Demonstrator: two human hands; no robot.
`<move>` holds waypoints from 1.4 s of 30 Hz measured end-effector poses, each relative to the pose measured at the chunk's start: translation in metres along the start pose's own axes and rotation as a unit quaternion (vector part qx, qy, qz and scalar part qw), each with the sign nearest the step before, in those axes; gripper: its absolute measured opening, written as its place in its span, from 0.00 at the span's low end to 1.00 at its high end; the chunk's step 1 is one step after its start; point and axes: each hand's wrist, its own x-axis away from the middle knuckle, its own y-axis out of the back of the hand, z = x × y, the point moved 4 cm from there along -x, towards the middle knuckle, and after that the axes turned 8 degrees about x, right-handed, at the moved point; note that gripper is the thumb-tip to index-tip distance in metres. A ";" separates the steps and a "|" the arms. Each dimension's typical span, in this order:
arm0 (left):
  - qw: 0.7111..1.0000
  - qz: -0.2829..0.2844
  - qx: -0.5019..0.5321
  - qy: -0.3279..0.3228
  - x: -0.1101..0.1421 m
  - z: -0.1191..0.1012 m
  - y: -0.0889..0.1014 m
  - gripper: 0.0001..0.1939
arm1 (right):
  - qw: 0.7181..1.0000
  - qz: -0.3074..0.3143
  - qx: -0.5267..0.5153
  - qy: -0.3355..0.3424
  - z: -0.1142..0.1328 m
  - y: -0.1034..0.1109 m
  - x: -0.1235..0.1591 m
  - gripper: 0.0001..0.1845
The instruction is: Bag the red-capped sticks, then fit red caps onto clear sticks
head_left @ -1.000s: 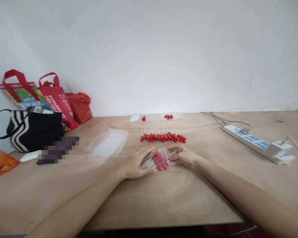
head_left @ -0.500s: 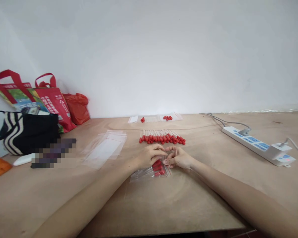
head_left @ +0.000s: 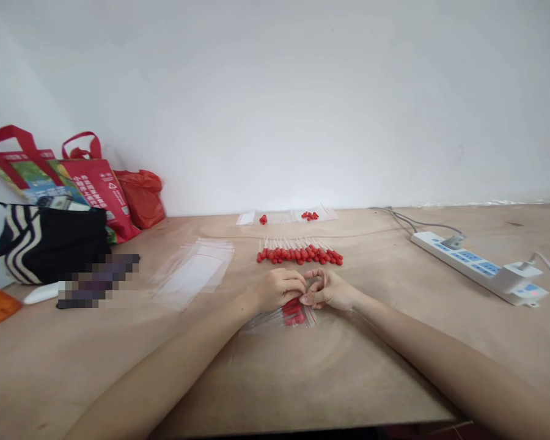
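Left hand (head_left: 275,289), right hand (head_left: 332,291) — fingers curled nearly closed on filled bag (head_left: 295,319), seal unclear. Far: unbagged red-tipped sticks (head_left: 299,253); left: flat bags (head_left: 196,270).

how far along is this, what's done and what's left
Looks done: bagged red-tipped sticks by the wall, though their seals are too small to judge.

In hand: a clear bag with red-tipped sticks inside, the left hand and right hand at its upper side.

Apparently left: the loose row of sticks, with seemingly empty flat bags lying to the left.
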 end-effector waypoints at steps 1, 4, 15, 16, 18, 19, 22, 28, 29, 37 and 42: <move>1.000 0.005 -0.002 0.005 0.000 0.000 -0.001 0.11 | 1.000 0.004 -0.002 -0.002 0.001 0.000 0.001 0.37; 1.000 0.009 -0.006 0.017 0.001 0.001 -0.002 0.10 | 1.000 0.005 -0.016 -0.022 0.002 0.002 0.005 0.35; 0.999 0.011 0.012 0.051 0.003 0.004 -0.002 0.07 | 0.999 0.005 -0.026 -0.043 0.007 0.003 0.012 0.27; 0.998 0.012 0.013 0.053 0.003 0.004 -0.002 0.07 | 0.999 0.008 -0.029 -0.042 0.007 0.003 0.012 0.27; 0.998 0.014 0.014 0.057 0.003 0.005 -0.002 0.07 | 0.999 0.017 -0.030 -0.040 0.006 0.003 0.012 0.28; 0.998 0.014 0.014 0.058 0.003 0.005 -0.003 0.07 | 0.999 0.022 -0.028 -0.038 0.006 0.003 0.012 0.28; 0.998 0.014 0.011 0.062 0.003 0.006 -0.003 0.07 | 0.999 0.033 -0.021 -0.032 0.004 0.004 0.011 0.29; 0.999 0.012 0.007 0.052 0.003 0.005 -0.002 0.06 | 0.999 0.035 -0.014 -0.033 0.002 0.005 0.010 0.30; 0.999 0.013 0.004 0.050 0.003 0.005 -0.002 0.07 | 0.999 0.035 -0.015 -0.033 0.003 0.005 0.010 0.29; 1.000 0.015 -0.013 0.008 0.001 0.003 -0.001 0.08 | 0.998 0.038 -0.019 -0.037 0.007 0.003 0.013 0.26; 1.000 0.008 -0.016 0.002 0.002 0.003 -0.001 0.09 | 0.998 0.034 -0.026 -0.043 0.009 0.002 0.015 0.27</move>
